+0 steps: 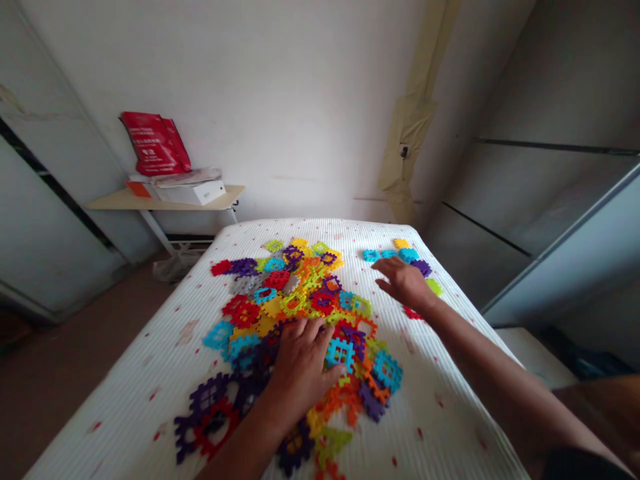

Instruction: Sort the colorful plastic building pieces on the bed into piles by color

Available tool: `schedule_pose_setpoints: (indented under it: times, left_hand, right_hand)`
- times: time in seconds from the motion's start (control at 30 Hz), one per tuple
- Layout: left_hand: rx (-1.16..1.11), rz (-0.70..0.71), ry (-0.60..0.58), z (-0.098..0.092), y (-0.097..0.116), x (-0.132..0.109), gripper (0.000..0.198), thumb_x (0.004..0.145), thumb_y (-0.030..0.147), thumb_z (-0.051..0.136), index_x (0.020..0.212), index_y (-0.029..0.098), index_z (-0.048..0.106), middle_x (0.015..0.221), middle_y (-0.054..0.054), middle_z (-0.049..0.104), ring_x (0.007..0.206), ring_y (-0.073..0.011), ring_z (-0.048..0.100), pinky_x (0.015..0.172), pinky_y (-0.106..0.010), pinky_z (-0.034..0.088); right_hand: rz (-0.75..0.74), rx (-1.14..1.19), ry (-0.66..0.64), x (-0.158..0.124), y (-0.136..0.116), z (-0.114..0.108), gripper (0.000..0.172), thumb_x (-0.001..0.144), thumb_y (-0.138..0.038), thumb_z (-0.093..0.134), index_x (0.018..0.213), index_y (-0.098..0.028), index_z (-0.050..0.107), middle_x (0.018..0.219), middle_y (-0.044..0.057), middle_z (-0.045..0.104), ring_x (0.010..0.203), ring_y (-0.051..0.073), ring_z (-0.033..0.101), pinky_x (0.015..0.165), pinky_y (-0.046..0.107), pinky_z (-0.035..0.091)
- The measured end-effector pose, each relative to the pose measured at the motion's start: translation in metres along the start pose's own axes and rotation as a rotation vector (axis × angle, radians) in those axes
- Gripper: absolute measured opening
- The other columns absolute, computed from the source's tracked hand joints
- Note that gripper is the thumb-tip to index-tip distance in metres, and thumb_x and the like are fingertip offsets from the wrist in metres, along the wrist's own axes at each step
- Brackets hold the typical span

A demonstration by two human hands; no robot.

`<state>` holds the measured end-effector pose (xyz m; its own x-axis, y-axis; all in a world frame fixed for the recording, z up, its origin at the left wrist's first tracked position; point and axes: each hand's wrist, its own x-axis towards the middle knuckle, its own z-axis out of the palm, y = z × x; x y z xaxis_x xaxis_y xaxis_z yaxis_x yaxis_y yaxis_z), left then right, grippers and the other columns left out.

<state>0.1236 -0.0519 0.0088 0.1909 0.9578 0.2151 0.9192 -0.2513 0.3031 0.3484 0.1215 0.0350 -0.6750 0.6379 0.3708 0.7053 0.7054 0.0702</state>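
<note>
Across the white, red-flecked bed point(165, 353), as I see it from the room, a heap of colourful toothed plastic pieces point(323, 303) spreads down the middle, with a smaller group point(409, 255) apart on the right. They should handle as light and stiff, somewhat smooth, hardly fragile; a pinch across the notched rim, or a fingertip through a cut-out window, looks surest (overlapping teeth may snag and drag a neighbour). The person's left hand point(306, 350) lies palm down on the heap, fingers spread, thumb beside a light-blue piece point(341, 355); whether anything is pinched underneath I cannot tell. The right hand point(403, 281) extends near the smaller group, fingers loosely parted, nothing visible between them.
</note>
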Motion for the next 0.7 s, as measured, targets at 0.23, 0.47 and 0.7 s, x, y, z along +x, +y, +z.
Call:
schedule_pose_setpoints:
  times: [0.23, 0.47, 0.7]
  left_hand:
    - [0.017, -0.003, 0.05, 0.007, 0.005, 0.0, 0.029, 0.07, 0.029, 0.064, 0.097, 0.022, 0.061, 0.105, -0.006, 0.062, 0.101, -0.0257, 0.051, 0.089, -0.043, 0.037]
    - [-0.456, -0.071, 0.166, 0.012, 0.002, -0.004, 0.019, 0.073, 0.019, 0.054, 0.086, 0.024, 0.067, 0.084, -0.004, 0.068, 0.08, -0.0202, 0.061, 0.076, -0.034, 0.045]
    - [-1.103, -0.358, 0.193, -0.002, -0.005, 0.001, 0.052, 0.073, 0.029, 0.059, 0.123, 0.017, 0.047, 0.062, 0.006, 0.053, 0.055, -0.0098, 0.05, 0.053, -0.021, 0.038]
  right_hand:
    - [-0.103, 0.141, 0.07, -0.078, -0.046, 0.029, 0.025, 0.091, -0.019, 0.037, 0.088, -0.016, 0.062, 0.087, 0.009, 0.065, 0.08, 0.016, 0.057, 0.07, 0.027, 0.045]
    - [-0.016, 0.267, 0.089, -0.074, -0.044, 0.038, 0.024, 0.091, -0.021, 0.039, 0.083, -0.017, 0.061, 0.079, 0.008, 0.064, 0.075, 0.017, 0.058, 0.066, 0.028, 0.046]
    - [0.066, 0.593, 0.201, -0.06, -0.064, 0.01, 0.018, 0.086, -0.029, 0.052, 0.099, -0.02, 0.06, 0.096, 0.008, 0.065, 0.075, 0.015, 0.061, 0.066, 0.029, 0.05]
